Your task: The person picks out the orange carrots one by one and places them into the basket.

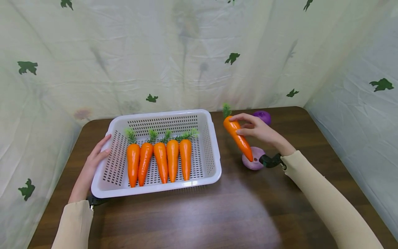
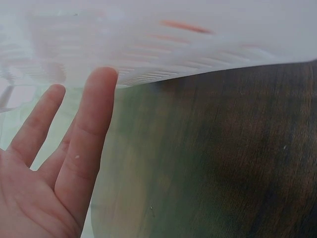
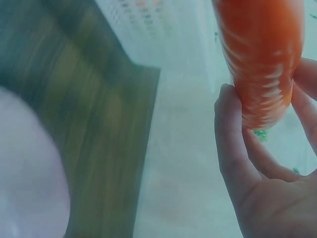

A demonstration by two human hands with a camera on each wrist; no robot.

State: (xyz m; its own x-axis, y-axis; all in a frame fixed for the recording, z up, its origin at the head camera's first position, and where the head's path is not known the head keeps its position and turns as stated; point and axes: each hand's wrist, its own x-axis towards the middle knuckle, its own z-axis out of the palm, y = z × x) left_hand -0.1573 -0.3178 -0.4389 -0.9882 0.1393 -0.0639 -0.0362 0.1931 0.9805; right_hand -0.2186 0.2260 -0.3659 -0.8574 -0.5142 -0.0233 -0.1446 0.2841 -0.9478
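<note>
A white plastic basket (image 1: 155,191) with slotted walls stands on the table, and several orange carrots (image 1: 160,162) with green leafy tops lie side by side in it. My left hand (image 1: 95,160) is at the basket's left side; in the left wrist view its fairly straight fingers (image 2: 84,129) reach up to the white wall. To the right of the basket, my right hand (image 1: 256,128) pinches another carrot (image 1: 237,136) near its thick leafy end, thumb and fingers on opposite sides. That carrot is tilted, its tip pointing down over a pale purple round thing (image 1: 251,164).
A darker purple round thing (image 1: 263,117) sits behind my right hand, partly hidden by it. The brown wooden table (image 1: 192,221) meets a pale patterned cloth (image 1: 174,69) at the back and sides. A black wrist mount (image 1: 269,161) hangs below my right sleeve.
</note>
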